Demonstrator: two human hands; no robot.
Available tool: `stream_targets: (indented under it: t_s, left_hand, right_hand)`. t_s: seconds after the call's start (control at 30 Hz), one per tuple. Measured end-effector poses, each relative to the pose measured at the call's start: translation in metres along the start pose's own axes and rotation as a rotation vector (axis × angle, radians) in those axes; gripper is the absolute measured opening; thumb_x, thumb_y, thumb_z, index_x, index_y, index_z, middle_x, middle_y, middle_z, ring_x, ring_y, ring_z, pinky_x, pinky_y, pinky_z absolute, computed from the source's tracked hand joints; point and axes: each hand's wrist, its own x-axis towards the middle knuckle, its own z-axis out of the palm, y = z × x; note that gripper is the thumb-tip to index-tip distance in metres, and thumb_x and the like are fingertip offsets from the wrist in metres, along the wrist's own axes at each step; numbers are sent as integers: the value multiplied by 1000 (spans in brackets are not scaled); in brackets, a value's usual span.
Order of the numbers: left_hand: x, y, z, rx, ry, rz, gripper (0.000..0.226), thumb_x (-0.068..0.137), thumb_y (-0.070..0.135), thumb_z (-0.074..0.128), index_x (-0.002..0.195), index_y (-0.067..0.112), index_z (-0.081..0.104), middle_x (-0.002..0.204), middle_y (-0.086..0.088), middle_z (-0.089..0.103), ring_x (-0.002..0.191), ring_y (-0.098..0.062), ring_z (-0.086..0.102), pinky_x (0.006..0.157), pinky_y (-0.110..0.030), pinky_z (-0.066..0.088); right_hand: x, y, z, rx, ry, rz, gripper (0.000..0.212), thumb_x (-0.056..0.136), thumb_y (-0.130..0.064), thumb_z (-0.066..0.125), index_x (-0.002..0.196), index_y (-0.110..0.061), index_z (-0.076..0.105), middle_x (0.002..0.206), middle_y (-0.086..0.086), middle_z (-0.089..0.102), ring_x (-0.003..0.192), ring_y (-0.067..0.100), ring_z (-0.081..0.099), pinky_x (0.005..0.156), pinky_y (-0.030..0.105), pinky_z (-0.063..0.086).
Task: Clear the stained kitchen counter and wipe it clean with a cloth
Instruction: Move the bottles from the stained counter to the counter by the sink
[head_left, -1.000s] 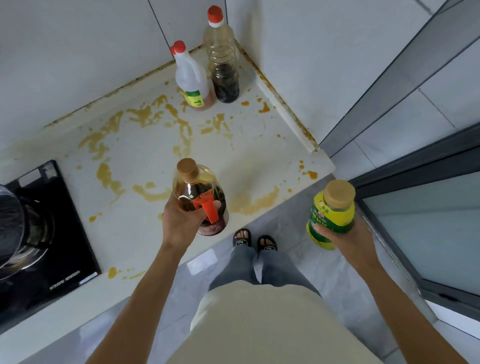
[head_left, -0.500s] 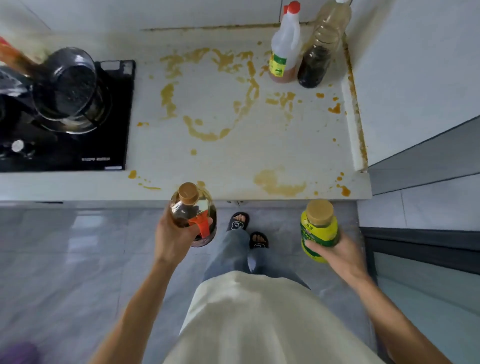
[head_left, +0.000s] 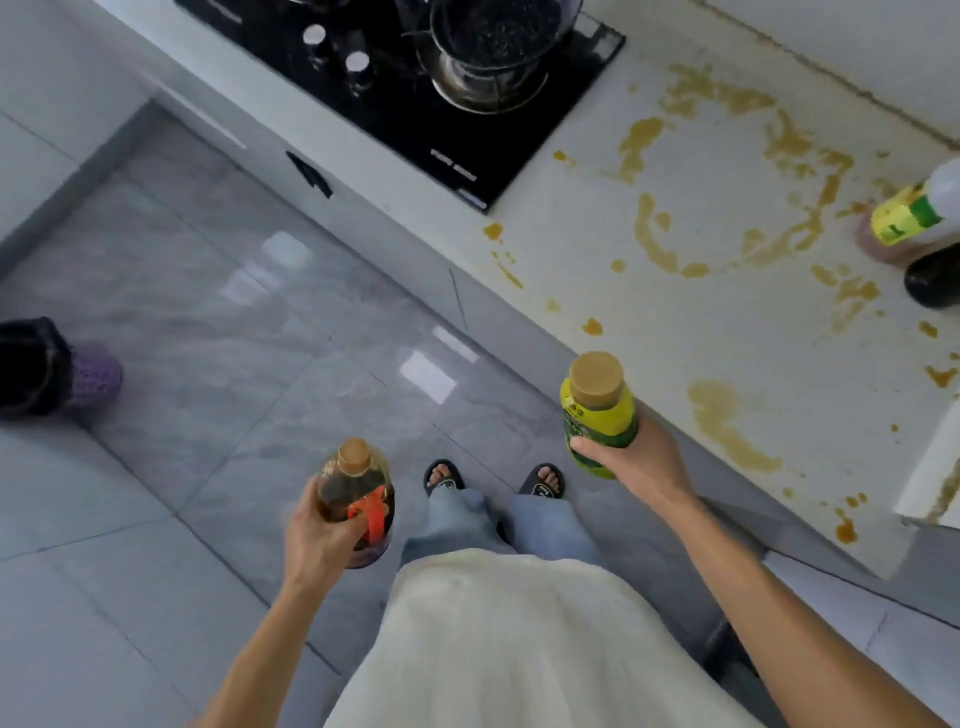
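My left hand (head_left: 317, 540) grips a clear bottle of dark sauce (head_left: 353, 486) with a tan cap and a red handle, held over the floor. A yellow-green labelled bottle (head_left: 597, 410) with a tan cap is in my right hand (head_left: 639, 457), just off the counter's front edge. The white counter (head_left: 727, 332) at the right is smeared with yellow-brown stains. At its far right edge stand a white bottle with a yellow-green label (head_left: 914, 213) and a dark bottle (head_left: 932, 280), both cut off by the frame. No cloth is visible.
A black hob (head_left: 415, 119) with a metal pot (head_left: 493, 47) sits on the counter to the left of the stains. Grey floor tiles (head_left: 234, 338) spread to the left. Another person's purple shoe and dark trouser leg (head_left: 57, 369) show at the left edge.
My view has swung left, away from the counter. Both bottles have come off the counter's edge and are now over the floor. The corner bottles have slid to the right edge.
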Motion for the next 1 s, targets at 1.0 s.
stream_targets:
  t_s: [1.0]
  left_hand:
    - [215,-31,-206,-414,399,-315,69,73,8,92,133,27,62,117,4,74,110,-21,69,93,-40,58]
  right_hand:
    - [179,-275,207,-365,-347,-128,52,73,-35,93,118,-22,71,109,3,75,98,22,69,83,36,54]
